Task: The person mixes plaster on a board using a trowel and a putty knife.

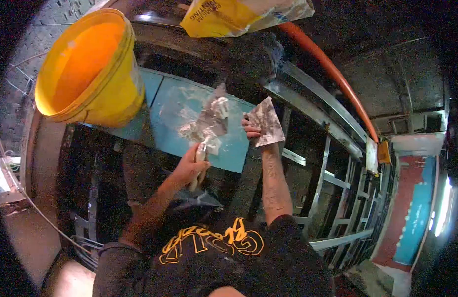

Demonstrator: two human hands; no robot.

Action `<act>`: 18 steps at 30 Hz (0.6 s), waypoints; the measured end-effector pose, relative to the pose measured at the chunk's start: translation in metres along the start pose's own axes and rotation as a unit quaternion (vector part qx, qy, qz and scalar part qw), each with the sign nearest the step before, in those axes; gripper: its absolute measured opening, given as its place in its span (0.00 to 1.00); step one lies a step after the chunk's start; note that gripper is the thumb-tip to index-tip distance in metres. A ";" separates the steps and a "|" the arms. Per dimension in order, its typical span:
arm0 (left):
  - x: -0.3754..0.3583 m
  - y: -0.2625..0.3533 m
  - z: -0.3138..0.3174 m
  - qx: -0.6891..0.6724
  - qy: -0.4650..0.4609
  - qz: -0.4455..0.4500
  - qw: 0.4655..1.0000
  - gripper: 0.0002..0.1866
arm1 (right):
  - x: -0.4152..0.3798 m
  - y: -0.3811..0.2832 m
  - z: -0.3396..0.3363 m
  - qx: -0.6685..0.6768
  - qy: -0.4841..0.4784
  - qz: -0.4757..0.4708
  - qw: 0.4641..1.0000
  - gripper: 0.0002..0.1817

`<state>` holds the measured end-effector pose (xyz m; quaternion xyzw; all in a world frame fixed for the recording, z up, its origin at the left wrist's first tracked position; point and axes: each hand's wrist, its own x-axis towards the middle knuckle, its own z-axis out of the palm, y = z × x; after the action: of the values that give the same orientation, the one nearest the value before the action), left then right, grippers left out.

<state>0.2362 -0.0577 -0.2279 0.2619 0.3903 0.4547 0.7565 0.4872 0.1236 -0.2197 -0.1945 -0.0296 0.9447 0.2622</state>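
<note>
**Trowel (209,127) over blue board (168,123)**

On my feed the left hand (189,169) clenches the trowel, paste (194,130) about its blade; the right hand (252,130) grasps a plate (269,121) by the board's edge. The bag (234,22) shows "MIUM" and "TING"; the shirt's (204,277) orange lettering I can't read surely.

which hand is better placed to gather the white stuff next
Likely the left hand: its scraper lies amid the white stuff, while the right hand holds a flat blade to one side.
</note>
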 end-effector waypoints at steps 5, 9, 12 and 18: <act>0.005 0.015 0.016 0.117 0.028 -0.003 0.993 0.23 | -0.001 0.037 0.019 -0.004 -0.021 0.040 0.999 0.42; 0.017 0.008 0.021 0.144 0.030 0.026 0.989 0.22 | 0.000 0.056 -0.014 -0.022 0.002 0.095 0.995 0.27; 0.018 0.008 0.025 0.133 0.027 0.012 0.991 0.23 | 0.001 0.059 -0.063 -0.046 0.029 0.020 0.998 0.23; 0.014 -0.007 0.032 0.084 0.033 0.003 0.996 0.26 | 0.013 0.051 -0.084 -0.067 0.052 0.010 0.996 0.19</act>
<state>0.2707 -0.0495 -0.2203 0.3101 0.4511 0.4308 0.7174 0.4848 0.0826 -0.3094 -0.2610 -0.0770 0.9318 0.2403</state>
